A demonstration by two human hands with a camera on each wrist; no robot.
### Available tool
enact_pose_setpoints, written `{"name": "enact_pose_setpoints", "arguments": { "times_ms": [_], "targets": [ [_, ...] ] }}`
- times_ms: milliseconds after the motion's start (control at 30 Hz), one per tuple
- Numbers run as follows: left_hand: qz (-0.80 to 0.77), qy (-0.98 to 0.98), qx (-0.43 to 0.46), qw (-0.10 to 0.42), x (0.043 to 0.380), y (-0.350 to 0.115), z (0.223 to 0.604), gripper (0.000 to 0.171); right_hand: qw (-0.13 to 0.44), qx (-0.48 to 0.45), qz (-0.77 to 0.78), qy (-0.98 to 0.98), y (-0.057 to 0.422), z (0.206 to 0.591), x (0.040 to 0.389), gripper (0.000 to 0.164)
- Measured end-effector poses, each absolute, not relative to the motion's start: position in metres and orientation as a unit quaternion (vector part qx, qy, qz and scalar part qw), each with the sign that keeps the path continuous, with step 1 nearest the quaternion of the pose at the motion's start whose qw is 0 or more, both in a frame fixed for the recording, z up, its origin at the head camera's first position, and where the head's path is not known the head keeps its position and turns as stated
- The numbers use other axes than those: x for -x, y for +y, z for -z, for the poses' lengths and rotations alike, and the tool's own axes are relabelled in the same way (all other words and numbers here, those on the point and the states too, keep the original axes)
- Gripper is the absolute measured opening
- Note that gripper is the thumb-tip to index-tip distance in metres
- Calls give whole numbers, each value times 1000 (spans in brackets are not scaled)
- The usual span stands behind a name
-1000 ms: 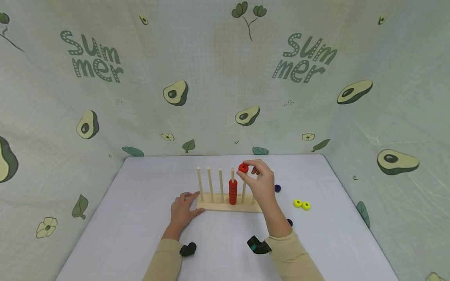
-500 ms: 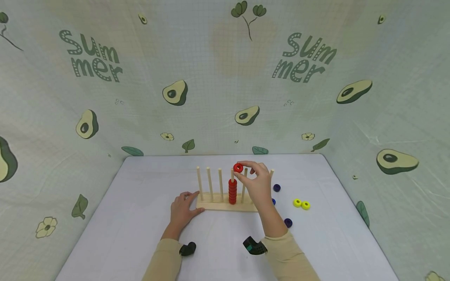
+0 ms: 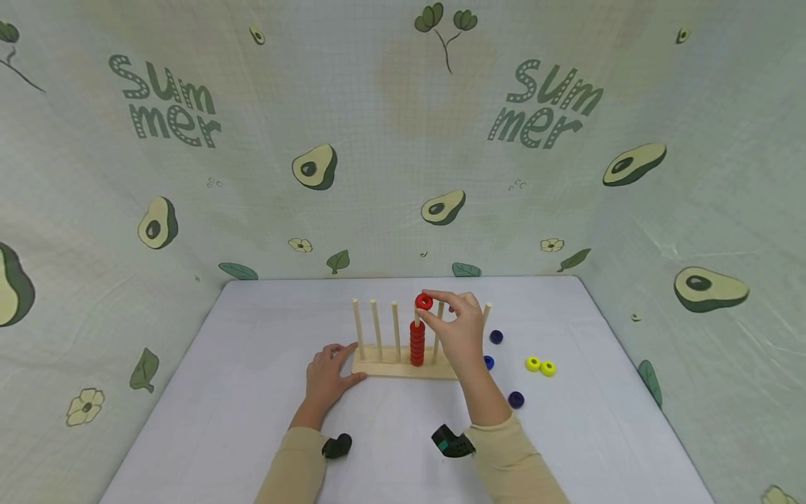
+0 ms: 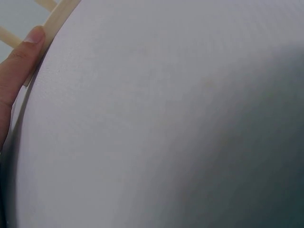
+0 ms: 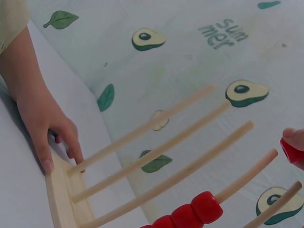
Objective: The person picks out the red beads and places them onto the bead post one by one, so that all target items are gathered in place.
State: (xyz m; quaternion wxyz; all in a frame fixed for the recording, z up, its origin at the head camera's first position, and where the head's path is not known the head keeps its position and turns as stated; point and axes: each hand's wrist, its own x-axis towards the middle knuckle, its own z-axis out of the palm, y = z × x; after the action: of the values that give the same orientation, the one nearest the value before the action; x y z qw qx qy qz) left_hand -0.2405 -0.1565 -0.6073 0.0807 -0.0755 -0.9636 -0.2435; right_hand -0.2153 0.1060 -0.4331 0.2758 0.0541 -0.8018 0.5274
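A wooden peg stand (image 3: 393, 369) with a row of upright pegs stands mid-table. Red beads (image 3: 417, 344) are stacked on its fourth peg from the left, whose top end stays bare. Just at that peg's tip, my right hand (image 3: 464, 334) pinches another red bead (image 3: 424, 302) between thumb and fingers. In the right wrist view this held bead (image 5: 292, 153) is apart from the peg tip. My left hand (image 3: 325, 381) grips the left end of the base, thumb (image 4: 27, 52) along the front and fingers behind. The right end of the stand is hidden behind my right hand.
To the right lie two yellow beads (image 3: 533, 364), a blue bead (image 3: 489, 362), a dark purple bead (image 3: 496, 337) farther back and another dark purple bead (image 3: 516, 400) nearer. A printed cloth (image 3: 378, 238) hangs behind the table and along its sides.
My right hand has moved left with the red bead, from beside the fourth peg to its tip. The blue bead has come into view. My left hand stays on the base.
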Motion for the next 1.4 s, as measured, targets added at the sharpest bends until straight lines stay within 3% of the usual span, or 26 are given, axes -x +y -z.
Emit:
{"name": "enact_pose_setpoints", "arguments": {
  "times_ms": [533, 1400],
  "targets": [
    [240, -964, 78, 81, 242, -156, 608, 73, 316, -38, -494, -809, 98, 433, 216, 29],
    [247, -963, 76, 78, 241, -157, 609, 73, 280, -21, -482, -830, 96, 431, 215, 30]
  ]
}}
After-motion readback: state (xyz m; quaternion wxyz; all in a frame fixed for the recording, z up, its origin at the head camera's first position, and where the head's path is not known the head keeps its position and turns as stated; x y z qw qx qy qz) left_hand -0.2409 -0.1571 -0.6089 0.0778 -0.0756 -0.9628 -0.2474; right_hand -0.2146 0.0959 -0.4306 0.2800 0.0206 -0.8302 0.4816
